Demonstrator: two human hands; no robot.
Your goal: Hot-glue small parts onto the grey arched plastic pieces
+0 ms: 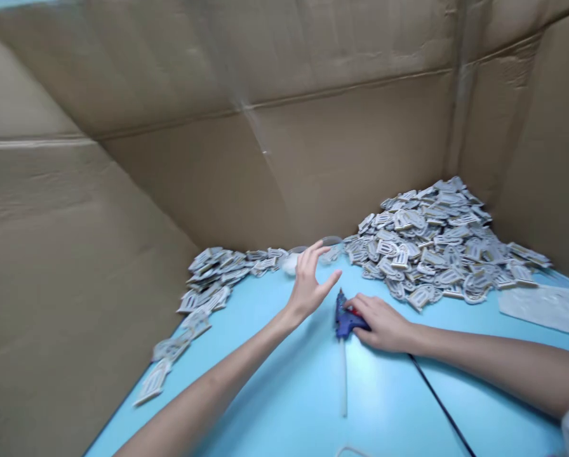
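Note:
In the head view, a blue hot glue gun lies on the light blue table, its nozzle pointing away from me. A long whitish glue stick sticks out of its rear end. My right hand is closed round the glue gun's handle. Raised above the table to the left of the nozzle, my left hand has its fingers apart and nothing in it. Beyond that hand stand small clear round containers, one with something white near it, partly hidden.
A large heap of flat grey-white slotted pieces rises at the back right. More such pieces line the left edge. Cardboard walls enclose the table. A plastic bag lies right; a black cord runs toward me.

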